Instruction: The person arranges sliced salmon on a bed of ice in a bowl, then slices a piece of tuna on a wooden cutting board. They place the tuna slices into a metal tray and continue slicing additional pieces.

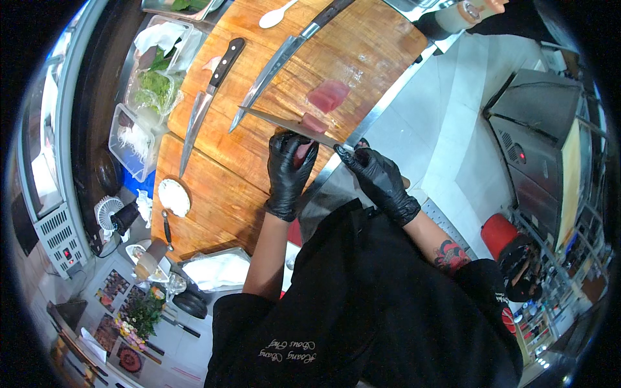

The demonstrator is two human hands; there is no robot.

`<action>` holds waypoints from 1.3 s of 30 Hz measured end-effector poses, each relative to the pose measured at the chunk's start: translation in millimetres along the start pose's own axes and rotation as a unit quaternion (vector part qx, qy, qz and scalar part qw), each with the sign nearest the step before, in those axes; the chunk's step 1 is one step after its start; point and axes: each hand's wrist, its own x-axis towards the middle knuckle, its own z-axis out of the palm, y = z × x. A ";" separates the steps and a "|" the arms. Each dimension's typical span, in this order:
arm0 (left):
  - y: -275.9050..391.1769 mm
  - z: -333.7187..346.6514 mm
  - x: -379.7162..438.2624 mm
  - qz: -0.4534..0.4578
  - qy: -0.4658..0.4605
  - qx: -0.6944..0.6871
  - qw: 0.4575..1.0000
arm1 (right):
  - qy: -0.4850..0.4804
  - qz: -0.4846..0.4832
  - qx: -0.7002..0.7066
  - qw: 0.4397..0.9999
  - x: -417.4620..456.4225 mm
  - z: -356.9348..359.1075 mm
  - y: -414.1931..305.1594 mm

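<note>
My right hand (381, 179), in a black glove, is closed on a kitchen knife (286, 124) whose long blade points left over the wooden cutting board (213, 174). My left hand (291, 169), also black-gloved, holds a piece of red raw flesh, likely fish (302, 153), just below the blade. Beyond the blade lies a small pink block (314, 122), partly hidden by it. Several thin overlapping raw slices (329, 96) rest farther up the board. A long slicing knife (269, 70) and a black-handled knife (198, 121) lie to the left.
A white spoon (271, 18) is at the board's far end. Clear tubs hold greens (155, 89) and white shreds (133, 140) along the left. A round white item (173, 197) and a small black-handled tool (167, 230) sit on the near-left board. Squeeze bottles (453, 19) stand upper right.
</note>
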 end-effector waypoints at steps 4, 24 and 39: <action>1.8 -1.9 1.8 0.018 -0.010 0.009 1.000 | -0.015 0.029 0.030 0.999 -3.9 3.2 -2.8; -4.5 6.0 0.7 0.013 -0.002 0.009 1.000 | -0.028 0.061 0.021 0.998 -24.1 5.4 6.2; -1.9 6.8 1.1 -0.022 0.020 0.027 0.999 | -0.214 0.205 0.066 0.953 -57.2 -43.8 -5.3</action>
